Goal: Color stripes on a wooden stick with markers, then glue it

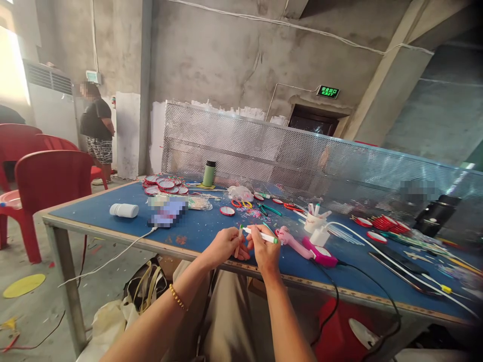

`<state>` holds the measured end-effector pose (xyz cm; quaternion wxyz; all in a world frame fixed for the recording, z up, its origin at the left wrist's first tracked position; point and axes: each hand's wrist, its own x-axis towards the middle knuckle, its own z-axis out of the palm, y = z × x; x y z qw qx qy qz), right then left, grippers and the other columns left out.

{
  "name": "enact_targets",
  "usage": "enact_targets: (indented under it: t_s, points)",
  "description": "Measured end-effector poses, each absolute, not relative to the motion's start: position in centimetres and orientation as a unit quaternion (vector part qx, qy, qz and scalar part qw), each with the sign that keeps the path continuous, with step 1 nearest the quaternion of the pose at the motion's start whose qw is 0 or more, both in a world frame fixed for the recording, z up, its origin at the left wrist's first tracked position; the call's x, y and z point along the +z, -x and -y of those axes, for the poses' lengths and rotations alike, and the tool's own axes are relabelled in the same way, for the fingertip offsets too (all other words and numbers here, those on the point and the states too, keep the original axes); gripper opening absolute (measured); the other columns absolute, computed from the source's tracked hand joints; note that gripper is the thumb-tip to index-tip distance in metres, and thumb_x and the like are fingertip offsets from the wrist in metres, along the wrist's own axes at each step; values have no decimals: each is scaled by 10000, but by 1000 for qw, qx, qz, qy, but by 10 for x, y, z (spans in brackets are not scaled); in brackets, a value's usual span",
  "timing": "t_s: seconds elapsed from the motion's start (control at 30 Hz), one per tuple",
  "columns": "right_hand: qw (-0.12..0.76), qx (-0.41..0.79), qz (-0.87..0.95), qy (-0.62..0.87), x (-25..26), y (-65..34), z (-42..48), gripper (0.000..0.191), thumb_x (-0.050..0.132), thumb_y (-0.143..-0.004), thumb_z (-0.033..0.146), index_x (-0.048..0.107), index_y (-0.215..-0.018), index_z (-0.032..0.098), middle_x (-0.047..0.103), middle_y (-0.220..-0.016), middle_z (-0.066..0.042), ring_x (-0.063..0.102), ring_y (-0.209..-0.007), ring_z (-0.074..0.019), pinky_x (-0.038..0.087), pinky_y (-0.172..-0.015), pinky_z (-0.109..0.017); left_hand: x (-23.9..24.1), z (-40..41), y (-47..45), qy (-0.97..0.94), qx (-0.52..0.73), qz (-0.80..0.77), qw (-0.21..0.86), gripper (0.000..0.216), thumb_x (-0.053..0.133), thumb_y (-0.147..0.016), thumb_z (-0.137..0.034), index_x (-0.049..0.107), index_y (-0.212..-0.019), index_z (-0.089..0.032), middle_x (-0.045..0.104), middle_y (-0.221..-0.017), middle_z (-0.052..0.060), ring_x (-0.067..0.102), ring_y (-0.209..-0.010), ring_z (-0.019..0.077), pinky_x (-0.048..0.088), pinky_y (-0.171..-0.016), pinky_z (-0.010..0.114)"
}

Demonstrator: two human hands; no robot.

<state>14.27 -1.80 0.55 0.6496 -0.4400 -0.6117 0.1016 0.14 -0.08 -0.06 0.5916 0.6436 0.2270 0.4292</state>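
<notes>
My left hand is closed around a thin, flat wooden stick that stands nearly upright, with green at its top end. In my right hand is a white marker pen with a green back end. The pen points left, and its tip is at or very near the green top of the stick; whether they touch I cannot tell. Both hands are over the front edge of the blue table. Just right of them lies a pink hot glue gun with a magenta part.
Behind the hands are a round red-rimmed disc, teal-handled pliers and scattered small pieces. A white bottle lies left, and a green bottle stands behind. White containers stand right, near cables. A perforated metal screen borders the back.
</notes>
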Motion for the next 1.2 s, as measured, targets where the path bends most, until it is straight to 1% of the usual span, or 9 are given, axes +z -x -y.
enact_targets:
  t_s: [0.2, 0.37, 0.5, 0.73, 0.97, 1.2]
  points:
    - [644, 98, 618, 440, 7, -141, 19, 297, 576, -907, 431, 634, -718, 209, 588, -544, 35, 528, -411, -110, 444, -433, -223, -2, 0, -2, -645, 429, -228, 590, 354, 629, -823, -522, 479, -766, -207, 705, -657, 22, 750, -657, 217, 577, -630, 306]
    - [643, 96, 618, 442, 7, -142, 20, 291, 572, -909, 440, 655, -755, 208, 610, -568, 28, 536, -412, -112, 450, -431, -226, -1, 0, -2, -643, 428, -232, 591, 328, 627, -821, -496, 483, -768, -206, 715, -684, 30, 748, -653, 218, 579, -634, 314]
    - [649, 99, 613, 440, 6, -142, 19, 301, 574, -909, 457, 658, -767, 205, 610, -568, 28, 533, -409, -110, 446, -423, -223, 0, 0, -1, -642, 427, -233, 592, 333, 634, -812, -503, 487, -768, -207, 713, -681, 25, 746, -645, 207, 578, -633, 305]
    - [641, 100, 621, 440, 7, -142, 19, 285, 573, -904, 428, 646, -739, 207, 603, -562, 35, 534, -409, -108, 438, -430, -222, -1, 0, -2, -645, 429, -231, 589, 335, 616, -823, -508, 485, -766, -205, 724, -693, 28, 740, -636, 196, 578, -627, 296]
    - [654, 105, 610, 436, 6, -142, 19, 295, 575, -913, 448, 663, -780, 201, 597, -574, 33, 525, -410, -104, 432, -428, -221, 0, 1, -1, -646, 426, -233, 589, 348, 633, -821, -517, 495, -776, -201, 717, -671, 31, 747, -646, 207, 579, -631, 301]
    - [645, 103, 617, 439, 7, -143, 20, 309, 578, -908, 458, 648, -749, 203, 593, -557, 31, 528, -409, -111, 441, -433, -226, -1, 0, -2, -646, 429, -231, 588, 349, 624, -821, -522, 498, -787, -198, 704, -657, 26, 744, -639, 210, 581, -629, 307]
